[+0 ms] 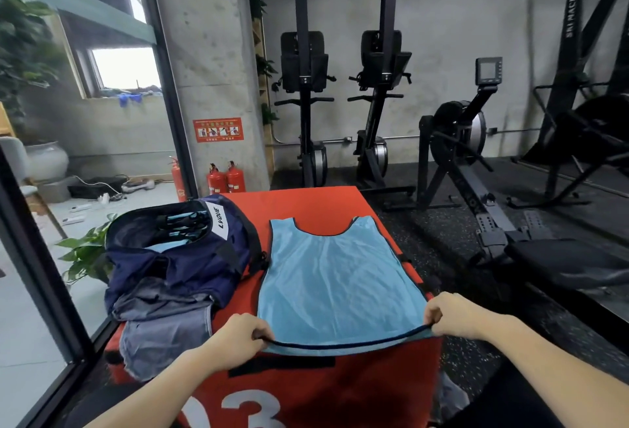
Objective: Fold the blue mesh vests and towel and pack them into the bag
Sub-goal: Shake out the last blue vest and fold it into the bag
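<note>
While the blue mesh vest (335, 277) lies spread flat across the right half of the red plyo box (306, 203), neck hole toward the far edge, hem pulled to the near edge. Left hand (235, 339) pinching the dark-trimmed hem at its left corner, thumb over curled fingers; right hand (452, 313) pinching the same hem at the right corner. Hem lifted slightly off the box between the two pinches, taut.

Navy duffel bag (183, 250) sitting open along the left edge, just beside the vest, with what looks like more light-blue mesh already tucked inside. Grey towel (166, 332) crumpled at the near left corner, touching the bag, not yet folded.

Looks like the start of the first fold. Best done by keeping both pinches level and equally tensioned, carrying the hem straight toward the shoulder straps so the side edges line up. Mesh likely slippery and light, so worth lowering slowly and smoothing flat before the next fold. Worth watching the right side too, hanging close to the box's right edge.
</note>
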{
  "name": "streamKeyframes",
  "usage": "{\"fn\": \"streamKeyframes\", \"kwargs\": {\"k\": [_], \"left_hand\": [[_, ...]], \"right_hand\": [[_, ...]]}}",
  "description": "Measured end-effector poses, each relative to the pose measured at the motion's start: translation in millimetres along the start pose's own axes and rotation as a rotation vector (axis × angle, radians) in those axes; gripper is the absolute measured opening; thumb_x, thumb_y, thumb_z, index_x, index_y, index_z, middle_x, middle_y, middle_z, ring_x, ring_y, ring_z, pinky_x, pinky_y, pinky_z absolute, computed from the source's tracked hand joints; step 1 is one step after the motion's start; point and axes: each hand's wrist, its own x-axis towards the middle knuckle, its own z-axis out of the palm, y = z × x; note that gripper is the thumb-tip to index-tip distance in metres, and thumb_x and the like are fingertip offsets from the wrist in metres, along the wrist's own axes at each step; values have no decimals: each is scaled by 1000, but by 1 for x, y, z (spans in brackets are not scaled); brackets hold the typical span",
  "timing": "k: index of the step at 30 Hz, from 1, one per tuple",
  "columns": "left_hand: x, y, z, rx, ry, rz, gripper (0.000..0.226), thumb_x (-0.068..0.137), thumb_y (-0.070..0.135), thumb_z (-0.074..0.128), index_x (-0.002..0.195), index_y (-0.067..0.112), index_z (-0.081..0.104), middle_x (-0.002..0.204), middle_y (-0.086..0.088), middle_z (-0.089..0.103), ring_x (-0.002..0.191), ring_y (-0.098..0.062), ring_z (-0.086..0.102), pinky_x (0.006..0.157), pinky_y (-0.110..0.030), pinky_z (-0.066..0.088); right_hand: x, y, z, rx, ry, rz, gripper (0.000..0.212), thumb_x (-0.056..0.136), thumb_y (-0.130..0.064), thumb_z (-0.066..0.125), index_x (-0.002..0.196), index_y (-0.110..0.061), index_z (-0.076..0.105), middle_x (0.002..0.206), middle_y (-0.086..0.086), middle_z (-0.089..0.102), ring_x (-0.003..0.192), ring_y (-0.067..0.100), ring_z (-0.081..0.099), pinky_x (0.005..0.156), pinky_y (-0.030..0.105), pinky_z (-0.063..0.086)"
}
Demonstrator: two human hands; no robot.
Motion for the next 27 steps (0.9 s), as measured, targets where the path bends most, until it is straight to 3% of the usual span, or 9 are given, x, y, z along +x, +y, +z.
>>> {"fn": "streamKeyframes", "kwargs": {"k": [6, 9, 12, 14, 17, 21, 23, 25, 27], "left_hand": [[12, -2, -1, -115, 143, -55, 30, 89, 14, 62, 83, 43, 67, 79, 11, 72, 73, 2, 63, 69, -16, 48], [25, 0, -12, -232, 225, -58, 32, 92, 12, 59, 85, 43, 67, 80, 5, 73, 69, -11, 65, 69, -25, 49], [38, -4, -23, -500, 152, -66, 35, 94, 11, 56, 95, 42, 72, 82, -1, 73, 64, -18, 61, 67, -31, 50], [43, -7, -32, -584, 82, -35, 31, 89, 19, 58, 108, 39, 71, 84, -9, 66, 84, -17, 62, 81, -33, 47], [56, -10, -49, -698, 66, -9, 38, 84, 14, 63, 119, 26, 70, 108, -9, 72, 110, -14, 61, 100, -31, 41], [95, -11, -67, -665, 220, -93, 46, 89, -9, 56, 114, 28, 69, 101, 3, 71, 98, -11, 67, 88, -20, 47], [121, -13, -68, -598, 310, -142, 43, 89, -3, 57, 113, 31, 68, 102, 6, 69, 98, -5, 66, 85, -16, 45], [147, -17, -62, -529, 419, -186, 40, 89, 1, 55, 110, 32, 67, 100, 9, 68, 98, -4, 64, 80, -11, 42], [166, -21, -50, -476, 488, -232, 41, 89, 0, 49, 112, 31, 64, 99, 10, 67, 97, -4, 62, 75, -6, 40]], "right_hand": [[13, 5, 6, 183, 101, 31, 9, 72, -14, 66, 66, -19, 70, 60, -7, 66, 56, 2, 56, 57, 20, 46], [23, 8, 4, 298, 220, 33, 37, 81, -10, 56, 51, -18, 37, 50, -5, 34, 53, 10, 31, 53, 31, 25], [38, 8, -3, 435, 259, -27, 31, 69, -17, 48, 55, -21, 22, 60, 0, 19, 62, 15, 17, 61, 38, 13], [49, 7, -10, 489, 234, -50, 26, 59, -20, 45, 52, -22, 20, 62, 2, 17, 66, 19, 15, 61, 39, 10], [66, 5, -23, 543, 247, -71, 26, 60, -20, 46, 49, -23, 23, 59, 1, 17, 63, 17, 16, 60, 37, 10], [107, 7, -42, 529, 388, -9, 37, 83, -17, 57, 51, -18, 39, 53, -5, 33, 57, 12, 29, 58, 33, 23], [133, 8, -45, 512, 481, 42, 20, 89, -14, 61, 71, -17, 68, 63, -9, 58, 64, 10, 50, 62, 29, 37], [158, 7, -44, 516, 550, 65, 11, 91, -15, 65, 99, -16, 73, 90, -5, 70, 88, 13, 62, 80, 28, 44], [180, 9, -34, 526, 573, 93, 19, 90, -18, 69, 109, -17, 71, 100, -2, 70, 97, 15, 63, 88, 28, 44]]}}
